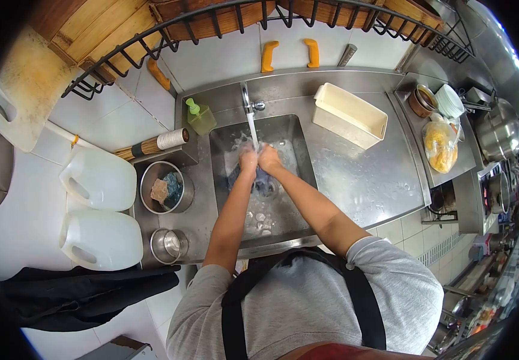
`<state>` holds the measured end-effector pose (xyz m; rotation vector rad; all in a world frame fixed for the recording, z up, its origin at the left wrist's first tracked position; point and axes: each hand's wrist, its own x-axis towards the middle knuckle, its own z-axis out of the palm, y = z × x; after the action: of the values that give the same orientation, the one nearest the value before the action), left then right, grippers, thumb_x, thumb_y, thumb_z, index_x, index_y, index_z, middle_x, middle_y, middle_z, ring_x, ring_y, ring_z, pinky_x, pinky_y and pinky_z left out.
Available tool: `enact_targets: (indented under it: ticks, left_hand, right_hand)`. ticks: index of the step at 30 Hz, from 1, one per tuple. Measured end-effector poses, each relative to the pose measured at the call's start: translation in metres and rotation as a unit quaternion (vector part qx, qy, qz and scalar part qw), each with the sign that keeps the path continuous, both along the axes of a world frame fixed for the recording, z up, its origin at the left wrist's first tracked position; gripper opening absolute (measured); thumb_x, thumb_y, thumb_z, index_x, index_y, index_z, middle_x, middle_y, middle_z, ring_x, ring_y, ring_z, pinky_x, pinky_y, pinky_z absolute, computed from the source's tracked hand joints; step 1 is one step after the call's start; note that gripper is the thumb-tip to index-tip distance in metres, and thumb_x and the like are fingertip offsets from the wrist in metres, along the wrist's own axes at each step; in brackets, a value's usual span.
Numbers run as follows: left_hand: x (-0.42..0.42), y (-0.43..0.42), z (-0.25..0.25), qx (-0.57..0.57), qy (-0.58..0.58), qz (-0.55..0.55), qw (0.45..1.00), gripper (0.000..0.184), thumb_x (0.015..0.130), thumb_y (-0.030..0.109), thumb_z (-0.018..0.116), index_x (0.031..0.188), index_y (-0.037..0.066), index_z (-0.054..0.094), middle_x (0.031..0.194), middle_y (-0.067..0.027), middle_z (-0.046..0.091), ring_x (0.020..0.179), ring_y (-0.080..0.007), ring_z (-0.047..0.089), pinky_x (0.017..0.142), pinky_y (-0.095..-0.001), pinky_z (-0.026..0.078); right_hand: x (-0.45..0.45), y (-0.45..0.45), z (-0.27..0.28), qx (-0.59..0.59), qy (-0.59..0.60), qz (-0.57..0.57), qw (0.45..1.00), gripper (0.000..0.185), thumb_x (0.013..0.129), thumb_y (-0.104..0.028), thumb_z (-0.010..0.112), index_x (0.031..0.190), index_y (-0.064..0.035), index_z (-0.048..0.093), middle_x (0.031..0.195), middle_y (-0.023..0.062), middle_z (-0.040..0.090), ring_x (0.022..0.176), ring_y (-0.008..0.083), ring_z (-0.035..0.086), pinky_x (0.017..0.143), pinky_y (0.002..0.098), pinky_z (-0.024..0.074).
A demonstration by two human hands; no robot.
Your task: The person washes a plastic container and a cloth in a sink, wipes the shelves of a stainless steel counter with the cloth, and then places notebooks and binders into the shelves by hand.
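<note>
Two bare hands, the left and the right, curl close together in a rinse beneath a running tap, over a dark bluish, cloth-like item in a metal sink, splash hiding whether fingers pinch it, the slippery work calling for steady control within the stream.

cream bin on steel counter, two white jugs

Steel sink counter, cream tub, green pump bottle, metal pot, small metal cup
</note>
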<state>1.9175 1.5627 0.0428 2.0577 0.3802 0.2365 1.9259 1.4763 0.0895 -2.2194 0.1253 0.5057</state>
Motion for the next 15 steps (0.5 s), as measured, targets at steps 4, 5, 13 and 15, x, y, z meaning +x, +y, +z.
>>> enact_targets:
  ticks: [4, 5, 13, 15]
  left_hand:
    - [-0.009, 0.003, 0.031, -0.288, -0.053, -0.002, 0.956, 0.021, 0.085, 0.015, 0.05, 0.099, 0.0, 0.054, 0.087, -0.0052, 0.057, 0.074, -0.013, 0.055, 0.068, -0.0241, 0.042]
    - [-0.009, 0.01, 0.033, -0.216, -0.04, -0.047, 0.974, 0.018, 0.084, 0.011, 0.049, 0.098, 0.0, 0.054, 0.085, -0.0039, 0.057, 0.075, -0.0107, 0.053, 0.068, -0.023, 0.042]
    - [0.002, 0.019, 0.061, -0.312, -0.184, -0.107, 0.926, 0.011, 0.083, 0.012, 0.057, 0.083, 0.002, 0.054, 0.07, 0.0028, 0.05, 0.063, -0.0028, 0.043, 0.055, -0.0197, 0.036]
    - [-0.01, 0.026, 0.056, -0.288, -0.117, -0.18, 0.933, 0.013, 0.083, 0.014, 0.058, 0.087, 0.002, 0.054, 0.071, 0.0031, 0.05, 0.065, -0.0031, 0.044, 0.056, -0.0191, 0.036]
  right_hand:
    - [0.015, -0.018, -0.031, -0.131, -0.049, 0.107, 0.984, 0.048, 0.07, -0.015, 0.053, 0.116, -0.0041, 0.048, 0.115, 0.0219, 0.05, 0.103, 0.0345, 0.051, 0.091, 0.0369, 0.0399]
    - [0.015, -0.022, -0.036, -0.078, -0.158, 0.132, 0.975, 0.047, 0.069, -0.016, 0.056, 0.114, -0.0037, 0.05, 0.112, 0.0225, 0.052, 0.102, 0.0337, 0.053, 0.088, 0.0357, 0.0413]
    - [0.041, -0.033, 0.064, 0.032, -0.249, 0.349, 0.903, 0.03, 0.075, -0.027, 0.061, 0.082, 0.0016, 0.06, 0.068, 0.0208, 0.057, 0.066, 0.0319, 0.058, 0.065, 0.0363, 0.0447]
    - [0.032, -0.034, 0.104, 0.092, -0.34, 0.265, 0.898, 0.023, 0.083, -0.023, 0.054, 0.08, -0.0003, 0.06, 0.068, 0.019, 0.056, 0.064, 0.0331, 0.056, 0.063, 0.0366, 0.0446]
